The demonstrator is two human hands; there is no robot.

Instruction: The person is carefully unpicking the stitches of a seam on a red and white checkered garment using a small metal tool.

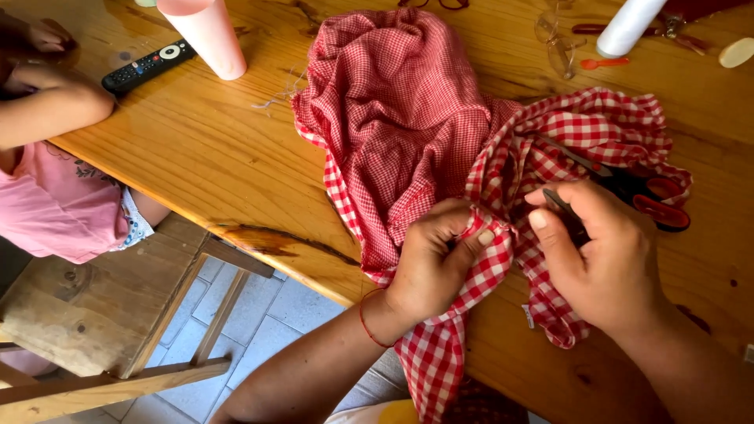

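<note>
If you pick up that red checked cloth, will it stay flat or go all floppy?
Probably floppy: the red checked cloth already lies in crumpled folds and droops over the table edge. It likely feels light, bunching easily in the left hand.

The left hand [430, 267] pinches a fold of the red-and-white checked cloth [408, 133] at the edge of the wooden tabletop [212, 149], thumb pressed on top. The right hand [605, 259] holds a small dark tool [567, 216] against the same fold (its tip is hidden in the fabric). Red-handled scissors [656, 200] lie on the cloth just beyond the right hand. Farther off stand a pink cup [208, 35] and a black remote [148, 67], beside another person's arm [47, 110].
</note>
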